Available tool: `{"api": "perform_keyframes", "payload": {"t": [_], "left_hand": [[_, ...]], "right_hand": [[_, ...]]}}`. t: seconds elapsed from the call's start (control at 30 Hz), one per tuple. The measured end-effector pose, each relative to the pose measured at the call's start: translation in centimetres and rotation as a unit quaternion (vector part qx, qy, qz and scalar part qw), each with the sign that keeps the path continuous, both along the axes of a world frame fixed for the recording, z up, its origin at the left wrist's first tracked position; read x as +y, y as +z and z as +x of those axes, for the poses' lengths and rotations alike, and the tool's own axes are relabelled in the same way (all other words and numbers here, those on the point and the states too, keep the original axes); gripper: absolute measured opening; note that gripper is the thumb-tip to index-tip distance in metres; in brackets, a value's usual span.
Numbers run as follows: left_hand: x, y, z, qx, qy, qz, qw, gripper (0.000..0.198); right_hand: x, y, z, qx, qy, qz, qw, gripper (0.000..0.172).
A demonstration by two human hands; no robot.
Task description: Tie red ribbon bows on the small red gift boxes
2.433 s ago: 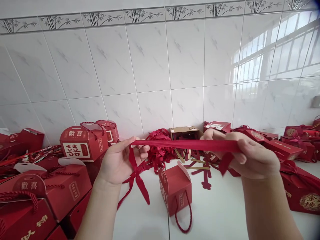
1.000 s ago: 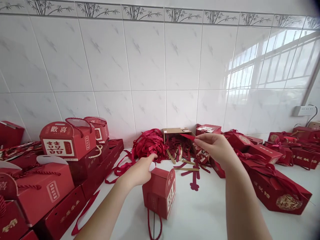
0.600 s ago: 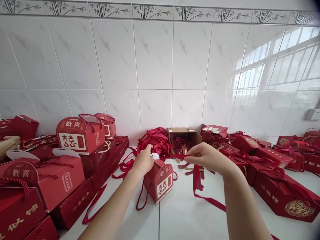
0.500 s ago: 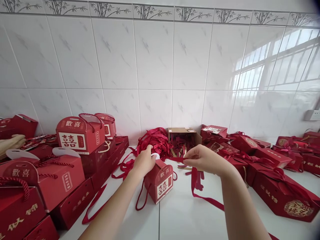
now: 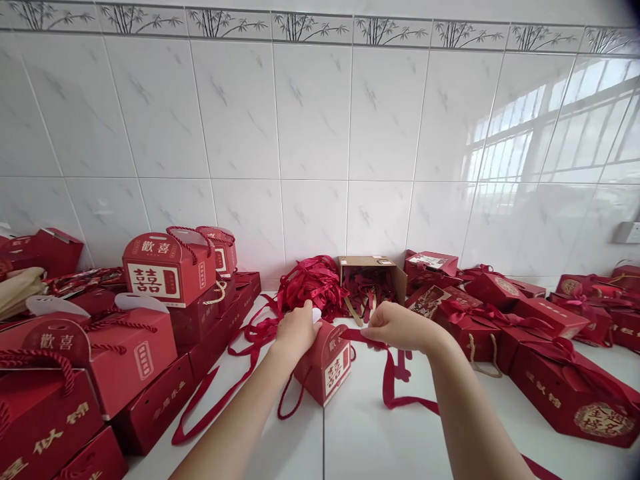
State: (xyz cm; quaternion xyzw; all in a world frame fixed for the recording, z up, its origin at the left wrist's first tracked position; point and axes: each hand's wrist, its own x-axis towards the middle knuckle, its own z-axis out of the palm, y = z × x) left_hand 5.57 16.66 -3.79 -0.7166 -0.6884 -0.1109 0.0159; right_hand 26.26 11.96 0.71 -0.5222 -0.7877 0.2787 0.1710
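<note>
A small red gift box (image 5: pixel 314 375) with a rounded top and a white label stands on the white table in front of me. My left hand (image 5: pixel 295 328) is closed on its top flap, where a bit of white shows by the fingers. A dark red rope handle (image 5: pixel 290 412) hangs down the box's left side. Pinched in my right hand (image 5: pixel 397 325), just right of the box top, is a red ribbon (image 5: pixel 389 381). Its short end points toward the box, and its long part drops to the table and runs under my right forearm.
Behind the box lie a heap of red ribbon (image 5: pixel 313 283) and an open cardboard box (image 5: pixel 400 283) holding dark red strips. Stacked gift boxes (image 5: pixel 167 270) fill the left side. Ribbon-tied boxes (image 5: pixel 565 393) crowd the right. A tiled wall (image 5: pixel 315 120) closes off the back.
My right hand has moved left and slightly down with the ribbon, bringing its end close to the box top. My left hand stays on the box. The whole view has shifted slightly.
</note>
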Motion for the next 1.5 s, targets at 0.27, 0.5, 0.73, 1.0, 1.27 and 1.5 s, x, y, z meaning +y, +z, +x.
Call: {"api": "perform_keyframes", "payload": {"t": [0.27,0.5,0.73,1.0,1.27,1.5], "left_hand": [[-0.22,0.18,-0.11,0.0,-0.002,-0.004,1.0,0.024],[-0.18,0.25,-0.13,-0.005,-0.005,-0.003,1.0,0.023],[-0.11,0.02,-0.23,-0.01,-0.012,0.0,1.0,0.024],[-0.08,-0.18,-0.06,-0.015,-0.017,0.009,1.0,0.024],[-0.11,-0.13,0.01,-0.016,-0.012,0.013,1.0,0.025],[-0.1,-0.12,0.01,-0.019,-0.014,0.011,1.0,0.023]], "right_hand": [[0.82,-0.73,-0.11,0.035,-0.009,-0.004,0.999,0.033],[0.74,-0.74,-0.05,0.064,0.009,-0.005,0.998,0.036],[0.39,-0.37,-0.04,0.05,-0.006,-0.012,0.999,0.035],[0.51,-0.37,-0.14,0.054,-0.034,-0.043,0.997,0.029],[0.51,-0.26,0.17,0.084,-0.07,-0.051,0.993,0.028],[0.35,-0.07,-0.12,0.051,-0.058,-0.06,0.995,0.024]]}}
